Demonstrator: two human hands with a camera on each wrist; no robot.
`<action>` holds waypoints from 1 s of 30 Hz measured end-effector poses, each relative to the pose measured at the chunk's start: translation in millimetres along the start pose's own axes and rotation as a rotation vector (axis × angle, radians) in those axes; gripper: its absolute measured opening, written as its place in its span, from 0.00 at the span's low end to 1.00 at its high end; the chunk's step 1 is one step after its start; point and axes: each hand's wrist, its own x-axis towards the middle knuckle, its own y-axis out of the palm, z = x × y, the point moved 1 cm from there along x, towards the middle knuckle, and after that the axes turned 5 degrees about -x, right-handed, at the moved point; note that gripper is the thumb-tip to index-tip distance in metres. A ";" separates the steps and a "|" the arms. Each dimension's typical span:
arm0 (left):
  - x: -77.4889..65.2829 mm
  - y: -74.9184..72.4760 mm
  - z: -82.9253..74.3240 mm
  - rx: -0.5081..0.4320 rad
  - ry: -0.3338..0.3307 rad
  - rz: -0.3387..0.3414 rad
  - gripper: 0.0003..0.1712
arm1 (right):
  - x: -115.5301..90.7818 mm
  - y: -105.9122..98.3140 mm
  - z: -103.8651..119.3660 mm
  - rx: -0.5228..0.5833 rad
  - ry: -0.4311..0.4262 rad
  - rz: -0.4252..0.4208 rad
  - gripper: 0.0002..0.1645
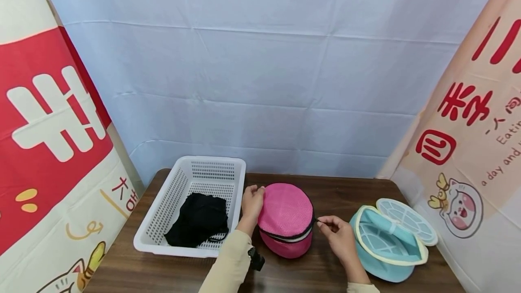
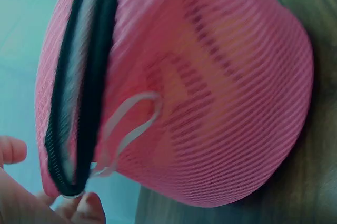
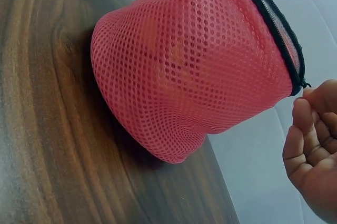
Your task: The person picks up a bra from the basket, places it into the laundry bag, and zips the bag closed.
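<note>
A pink mesh laundry bag (image 1: pixel 286 211), rounded and standing on the table, has a black zipper (image 2: pixel 95 87) round its upper edge. The zipper is partly open along the front, with a pale strip showing in the gap. My left hand (image 1: pixel 252 203) holds the bag at its upper left side, fingers at the zipper's end. A white loop (image 2: pixel 134 113) hangs there on the mesh. At the bag's right side, my right hand (image 1: pixel 338 238) pinches the small black zipper pull (image 3: pixel 305 84) between thumb and index finger. Orange-toned patches show faintly through the mesh.
Left of the bag, a white perforated basket (image 1: pixel 185 251) contains a black cloth (image 1: pixel 199 220). To the right, a light-blue mesh bag (image 1: pixel 386 270) stands with its round lid (image 1: pixel 409 220) folded back. The brown wooden table (image 1: pixel 329 193) backs onto a pale blue cloth (image 1: pixel 260 103).
</note>
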 end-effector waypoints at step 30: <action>15.8 2.7 -4.2 0.138 0.105 0.122 0.03 | -10.2 -5.1 32.0 0.000 -0.060 -0.003 0.04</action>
